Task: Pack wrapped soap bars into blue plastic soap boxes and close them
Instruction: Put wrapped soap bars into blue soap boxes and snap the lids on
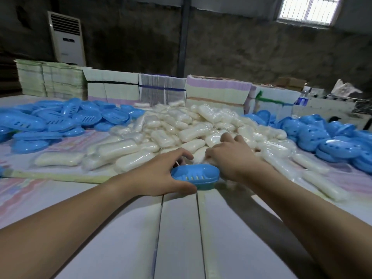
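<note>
My left hand (161, 174) grips a blue plastic soap box (196, 176) at the near edge of the soap pile, thumb on its near side and fingers over its far rim. The box's slotted face points up. My right hand (231, 158) lies just right of the box, on the heap of white wrapped soap bars (177, 129). Its fingers curl down around one wrapped bar (198, 156), which is mostly hidden under the palm.
Loose blue box halves are piled at the left (60, 119) and at the right (332, 137) of the table. Stacks of flat printed cartons (217, 91) line the far edge. White table boards (179, 228) lie between my forearms. An air-conditioner unit (67, 37) stands behind.
</note>
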### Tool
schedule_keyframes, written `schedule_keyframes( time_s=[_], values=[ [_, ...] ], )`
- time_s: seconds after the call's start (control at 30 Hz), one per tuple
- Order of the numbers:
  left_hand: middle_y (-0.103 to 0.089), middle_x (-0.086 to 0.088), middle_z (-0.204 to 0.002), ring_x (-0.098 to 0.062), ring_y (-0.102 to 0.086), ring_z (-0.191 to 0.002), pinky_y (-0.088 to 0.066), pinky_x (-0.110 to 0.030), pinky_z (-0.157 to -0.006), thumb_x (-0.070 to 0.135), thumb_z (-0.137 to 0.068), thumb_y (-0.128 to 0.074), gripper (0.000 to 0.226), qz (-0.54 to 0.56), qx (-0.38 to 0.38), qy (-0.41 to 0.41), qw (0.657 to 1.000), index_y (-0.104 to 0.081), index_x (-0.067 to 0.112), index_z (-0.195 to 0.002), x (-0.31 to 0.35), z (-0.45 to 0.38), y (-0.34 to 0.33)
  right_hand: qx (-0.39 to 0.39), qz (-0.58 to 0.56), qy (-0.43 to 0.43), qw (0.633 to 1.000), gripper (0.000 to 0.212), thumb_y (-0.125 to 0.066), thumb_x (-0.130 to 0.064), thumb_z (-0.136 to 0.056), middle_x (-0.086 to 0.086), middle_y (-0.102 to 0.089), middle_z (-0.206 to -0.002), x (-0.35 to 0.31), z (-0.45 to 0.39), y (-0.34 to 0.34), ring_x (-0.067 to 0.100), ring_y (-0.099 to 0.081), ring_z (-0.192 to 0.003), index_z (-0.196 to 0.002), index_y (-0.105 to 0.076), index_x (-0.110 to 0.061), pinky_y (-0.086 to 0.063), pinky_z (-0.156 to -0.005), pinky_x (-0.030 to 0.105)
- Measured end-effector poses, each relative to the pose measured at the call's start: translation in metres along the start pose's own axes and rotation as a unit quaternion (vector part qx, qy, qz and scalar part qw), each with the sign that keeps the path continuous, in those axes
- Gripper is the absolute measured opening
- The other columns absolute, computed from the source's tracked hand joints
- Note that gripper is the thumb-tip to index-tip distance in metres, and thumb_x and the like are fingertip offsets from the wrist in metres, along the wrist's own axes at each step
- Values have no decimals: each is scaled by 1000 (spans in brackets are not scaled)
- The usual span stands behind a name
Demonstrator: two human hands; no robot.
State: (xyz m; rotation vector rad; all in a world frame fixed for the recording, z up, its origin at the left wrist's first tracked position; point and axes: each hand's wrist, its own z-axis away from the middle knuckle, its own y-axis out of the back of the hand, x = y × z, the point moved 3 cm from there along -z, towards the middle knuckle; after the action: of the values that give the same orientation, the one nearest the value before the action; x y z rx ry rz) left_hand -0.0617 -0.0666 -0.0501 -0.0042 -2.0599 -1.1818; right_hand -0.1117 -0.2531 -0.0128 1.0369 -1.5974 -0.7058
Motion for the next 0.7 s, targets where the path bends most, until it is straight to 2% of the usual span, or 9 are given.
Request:
schedule_keyframes(
  time_s=[0.1,0.23,0.37,0.43,0.53,0.63,0.7],
  values=[
    [-56,19,-106,5,-56,-96,-48,-10,-76,70,-58,-77,73,10,-5,4,1000,-47,52,-122,0,0,-1,17,-23,-4,1000,38,-62,-26,-80,-12,-64,-112,3,2,-4,23,-40,-112,-116,-54,-33,-32,-89,43],
    [-56,17,-105,8,-54,-96,-44,-6,-75,71,-55,-76,74,27,-1,5,1000,-46,53,-120,-2,-2,-1,58,-108,-57,991,52,-54,-37,-79,-6,-67,-113,19,7,-9,24,-41,-112,-129,-39,-31,-32,-91,43],
    [-55,19,-108,9,-54,-96,-43,-4,-72,72,-54,-75,76,26,-5,11,1000,-44,55,-120,-1,-1,-1,148,-168,-76,972,55,-55,-36,-85,-4,-68,-108,25,15,0,23,-44,-109,-137,-38,-34,-34,-88,41],
    [-55,18,-107,9,-53,-96,-43,-4,-73,72,-53,-76,77,30,0,12,999,-44,54,-121,-1,0,-1,228,-284,-115,924,48,-59,-31,-86,0,-66,-96,30,20,11,21,-48,-101,-132,-48,-36,-39,-81,37],
    [-55,17,-106,8,-52,-97,-43,-5,-76,71,-51,-76,81,29,10,14,999,-42,53,-122,-1,0,-3,299,-478,-172,808,29,-64,-29,-83,-1,-59,-80,35,30,23,11,-52,-79,-110,-61,-42,-41,-67,26],
    [-56,16,-105,7,-54,-95,-46,-11,-76,70,-49,-79,85,29,21,26,999,-39,55,-123,-2,-1,-4,266,-612,-209,715,17,-70,-30,-81,-1,-65,-84,26,32,24,5,-60,-76,-94,-68,-41,-47,-69,20],
    [-57,16,-104,7,-55,-94,-48,-16,-77,69,-49,-81,86,30,29,30,999,-38,55,-123,-3,-2,-5,213,-664,-234,678,17,-74,-30,-80,-6,-68,-85,16,30,19,0,-63,-82,-95,-68,-35,-48,-69,19]
  ],
)
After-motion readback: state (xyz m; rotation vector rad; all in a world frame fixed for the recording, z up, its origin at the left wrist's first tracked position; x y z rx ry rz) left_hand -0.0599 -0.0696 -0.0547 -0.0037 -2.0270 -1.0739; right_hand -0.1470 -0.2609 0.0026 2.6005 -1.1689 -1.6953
